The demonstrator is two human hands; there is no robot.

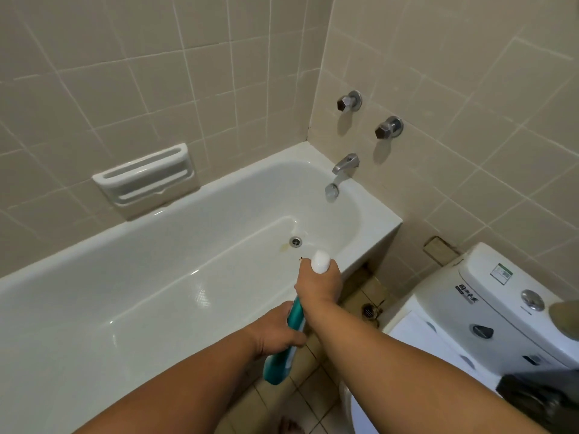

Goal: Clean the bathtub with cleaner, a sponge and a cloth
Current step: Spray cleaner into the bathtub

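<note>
Teal cleaner bottle (pixel 279 363) held aslant above the bathtub (pixel 188 233) near rim: left hand (pixel 275 331) wraps its body, right hand (pixel 320 286) grips the white cap (pixel 320 261). Step, apparently: opening the cleaner. Next: free the cap, then pour towards the drain (pixel 295 241).

Nothing here can be read with certainty. The toilet tank (pixel 507 321) bears a small green-and-white sticker (pixel 501 272) near its top, its print too small to make out. Just below that is a short line of dark characters (pixel 466 296), too blurred to read. Any print on the bottle (pixel 277 368) is illegible.
</note>
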